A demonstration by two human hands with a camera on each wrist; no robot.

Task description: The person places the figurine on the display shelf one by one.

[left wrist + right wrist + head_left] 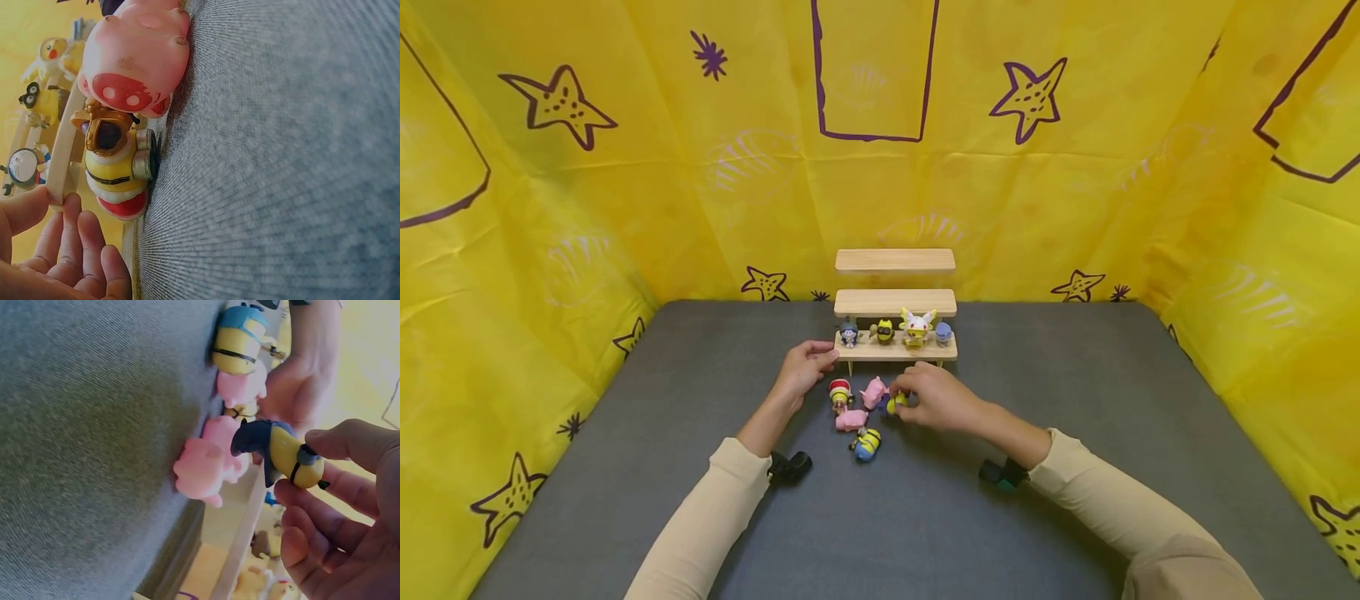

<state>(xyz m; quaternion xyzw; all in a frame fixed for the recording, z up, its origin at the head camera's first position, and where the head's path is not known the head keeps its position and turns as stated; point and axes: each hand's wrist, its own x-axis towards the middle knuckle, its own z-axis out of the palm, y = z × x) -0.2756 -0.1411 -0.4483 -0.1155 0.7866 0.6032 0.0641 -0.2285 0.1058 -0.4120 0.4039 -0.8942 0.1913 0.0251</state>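
Observation:
My right hand (pixel 942 398) pinches a yellow minion figurine (pixel 290 459) with dark-blue parts between thumb and fingertips, in front of a three-step wooden display stand (pixel 895 302). With thumb and fingertips, my left hand (pixel 802 367) holds the left end of the stand's lowest step (pixel 62 162). On that step stand a dark-blue and white figurine (pixel 849 335), a goggled yellow one (pixel 884 332), a white-and-yellow one (pixel 916 328) and a small blue-grey one (pixel 943 334). Below lie two pink pigs (pixel 852 419), a red-and-yellow minion figurine (pixel 840 395) and a yellow-and-blue minion figurine (pixel 867 445).
A dark grey cloth (pixel 700 375) covers the table. Yellow fabric (pixel 880 192) with starfish drawings hangs behind it and at both sides. The stand is near the table's back edge, and black camera mounts (pixel 792 468) sit at the wrists.

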